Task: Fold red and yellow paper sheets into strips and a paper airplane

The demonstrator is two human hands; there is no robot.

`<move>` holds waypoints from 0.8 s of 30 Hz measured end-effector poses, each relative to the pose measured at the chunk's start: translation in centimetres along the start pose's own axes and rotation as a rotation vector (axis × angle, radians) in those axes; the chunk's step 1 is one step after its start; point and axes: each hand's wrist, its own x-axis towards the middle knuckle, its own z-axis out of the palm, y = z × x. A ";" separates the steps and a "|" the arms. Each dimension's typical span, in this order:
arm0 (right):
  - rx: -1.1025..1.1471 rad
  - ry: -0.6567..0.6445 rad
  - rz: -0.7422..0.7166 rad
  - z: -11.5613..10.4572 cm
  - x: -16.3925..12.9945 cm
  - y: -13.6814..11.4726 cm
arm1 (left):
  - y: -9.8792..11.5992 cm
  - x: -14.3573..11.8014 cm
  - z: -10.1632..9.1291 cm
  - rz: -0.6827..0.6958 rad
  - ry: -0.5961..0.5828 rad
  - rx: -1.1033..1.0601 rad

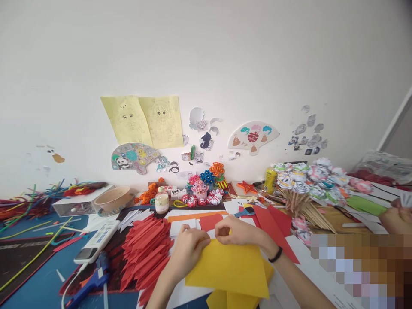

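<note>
Your left hand (pixel 188 251) lies curled on the far left edge of the yellow paper sheet (pixel 230 268), fingers drawn together and pressing that edge down; your right hand (pixel 240 231) sits just beside it to the right, thumb and forefinger pinched shut on the sheet's far edge; a black band circles that wrist. The sheet rests near you at centre, atop further yellow sheets; one corner points toward the near right. Left of your hands stands a heap of folded red paper pieces (pixel 146 251); a blue glue gun (pixel 93 281) lies nearer left; a white remote (pixel 96 242) lies beyond it. Flat red sheets (pixel 273 223) lie just beyond your right hand; a bunch of paper flowers on sticks (pixel 305 184) sits far right; another person's hand (pixel 394 219) shows at the right edge.
</note>
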 end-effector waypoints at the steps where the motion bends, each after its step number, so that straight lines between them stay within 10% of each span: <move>1: 0.011 0.001 -0.002 0.1 0.0 -0.1 | 0.1 0.0 -0.1 0.000 0.001 -0.007; 19: 0.074 0.012 0.170 -2.6 -6.2 4.7 | -2.9 -1.8 -2.7 -0.083 0.052 -0.060; 24: -0.093 0.371 0.116 -3.2 -6.5 3.9 | -2.6 -1.8 -2.6 -0.096 0.069 -0.052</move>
